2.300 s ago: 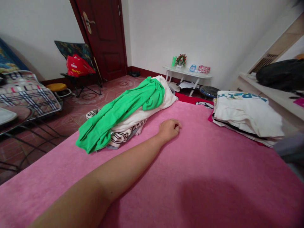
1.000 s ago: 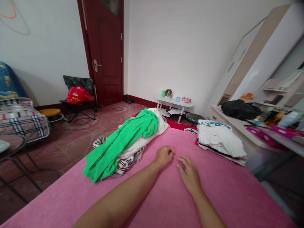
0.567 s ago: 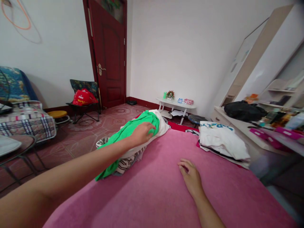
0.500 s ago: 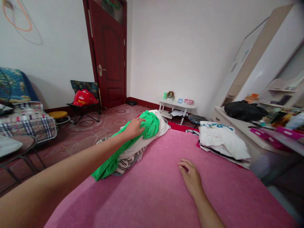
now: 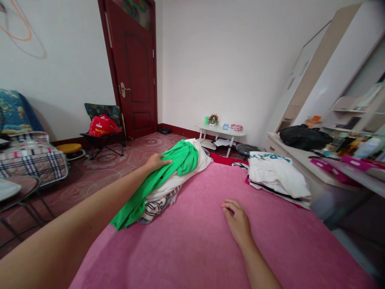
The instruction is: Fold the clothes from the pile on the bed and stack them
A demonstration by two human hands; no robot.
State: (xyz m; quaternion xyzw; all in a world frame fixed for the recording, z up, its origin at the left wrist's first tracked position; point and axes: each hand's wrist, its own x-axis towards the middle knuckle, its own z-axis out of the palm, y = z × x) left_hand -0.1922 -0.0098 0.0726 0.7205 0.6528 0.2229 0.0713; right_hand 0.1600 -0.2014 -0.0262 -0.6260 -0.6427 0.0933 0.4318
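A bright green garment (image 5: 185, 159) lies bunched on a heap of clothes at the left edge of the pink-covered bed (image 5: 192, 249). My left hand (image 5: 157, 162) is at the far edge of this garment, its thumb on top and its fingers curled over the cloth, partly hidden. Under the green cloth show a white garment (image 5: 202, 162) and a black-and-white patterned one (image 5: 156, 208). My right hand (image 5: 239, 220) hovers over or rests on the pink cover, fingers loosely bent, a gap between thumb and forefinger, holding nothing.
Folded white clothes (image 5: 275, 172) are stacked at the bed's right edge. Beyond them a black bag (image 5: 303, 137) sits on a cabinet. A low white table (image 5: 221, 130) stands by the wall. A red bag (image 5: 104, 125) rests on a folding chair near the door.
My left hand has moved left and back along the green garment to its edge. The right hand stays nearly still. The whole view has shifted slightly.
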